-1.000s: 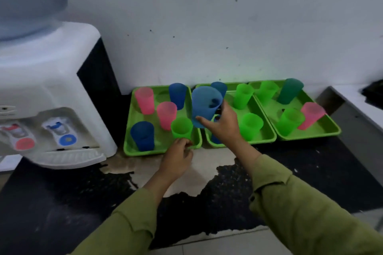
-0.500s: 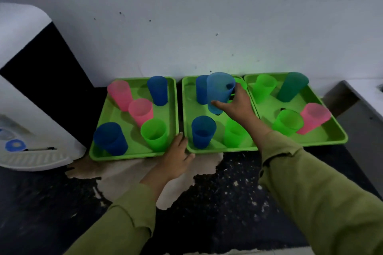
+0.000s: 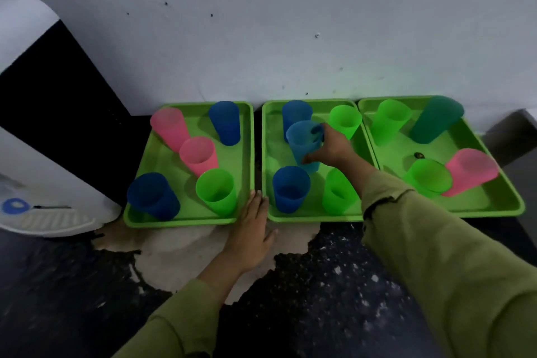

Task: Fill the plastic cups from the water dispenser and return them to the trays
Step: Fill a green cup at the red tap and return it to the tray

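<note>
My right hand (image 3: pixel 331 148) is holding the light blue cup (image 3: pixel 302 145). My fingers hook over its rim and my thumb presses low on its side. The cup is upright over the middle tray (image 3: pixel 271 136). I cannot tell if its bottom is touching the tray. Just past my right hand stand the far blue cup (image 3: pixel 296 112) and the far green cup (image 3: pixel 345 119). Closer to me than that hand is the near blue cup (image 3: pixel 290 189). The near green cup (image 3: pixel 337 195) sits partly under my right sleeve (image 3: pixel 436 256). My left hand (image 3: pixel 250 235) is holding nothing. It lies flat on the table (image 3: pixel 319 285) with straight fingers. Its fingertips reach the gap between the middle tray and the left tray (image 3: pixel 244 160). Just left of those fingertips is the corner green cup (image 3: pixel 216 192) in the left tray. More pink and blue cups stand behind it. The right tray (image 3: pixel 494 200) is off to the right of my right arm, with green cups, a pink one and a dark green one in it. The water dispenser (image 3: pixel 43 183) is far to the left of my left hand, past the left tray.
</note>
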Demonstrator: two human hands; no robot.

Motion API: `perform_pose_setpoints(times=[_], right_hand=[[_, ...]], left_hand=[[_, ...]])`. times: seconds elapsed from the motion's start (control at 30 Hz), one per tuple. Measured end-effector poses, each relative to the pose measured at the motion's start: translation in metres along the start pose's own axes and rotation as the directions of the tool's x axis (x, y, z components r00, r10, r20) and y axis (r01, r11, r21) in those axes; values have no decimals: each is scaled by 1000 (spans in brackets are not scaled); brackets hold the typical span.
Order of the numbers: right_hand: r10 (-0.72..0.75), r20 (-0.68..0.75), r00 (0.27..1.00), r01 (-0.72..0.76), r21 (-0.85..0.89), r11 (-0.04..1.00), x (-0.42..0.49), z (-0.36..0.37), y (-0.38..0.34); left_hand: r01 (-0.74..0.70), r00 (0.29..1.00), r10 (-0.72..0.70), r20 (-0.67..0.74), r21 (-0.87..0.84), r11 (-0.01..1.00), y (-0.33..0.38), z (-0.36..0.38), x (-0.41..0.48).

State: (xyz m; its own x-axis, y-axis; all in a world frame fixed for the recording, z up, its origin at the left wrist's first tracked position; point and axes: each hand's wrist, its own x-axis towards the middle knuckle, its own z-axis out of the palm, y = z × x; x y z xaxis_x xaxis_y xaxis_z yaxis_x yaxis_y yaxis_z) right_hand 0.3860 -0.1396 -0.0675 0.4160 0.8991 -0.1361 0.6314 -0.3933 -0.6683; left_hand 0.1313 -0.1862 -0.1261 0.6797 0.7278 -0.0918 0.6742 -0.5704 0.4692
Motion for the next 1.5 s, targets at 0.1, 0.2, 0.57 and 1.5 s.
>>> perform_pose_setpoints(times=[0.1, 0.2, 0.57, 1.5], right_hand=[[12, 36, 999, -11, -16, 1000, 1, 2, 2], [25, 32, 999, -25, -8, 1000, 1, 3, 4], [93, 146, 985, -120, 190, 974, -19, -15, 13], [83, -457, 886, -71, 45, 997, 25, -37, 20]], left_hand=[[0, 1000, -1, 11, 23, 1000, -1, 0, 1], [-5, 1000, 5, 13, 22, 1000, -1, 0, 1], [4, 999, -6, -40, -46, 999, 3, 0, 1], [21, 996, -31, -80, -115, 993, -1, 5, 3]])
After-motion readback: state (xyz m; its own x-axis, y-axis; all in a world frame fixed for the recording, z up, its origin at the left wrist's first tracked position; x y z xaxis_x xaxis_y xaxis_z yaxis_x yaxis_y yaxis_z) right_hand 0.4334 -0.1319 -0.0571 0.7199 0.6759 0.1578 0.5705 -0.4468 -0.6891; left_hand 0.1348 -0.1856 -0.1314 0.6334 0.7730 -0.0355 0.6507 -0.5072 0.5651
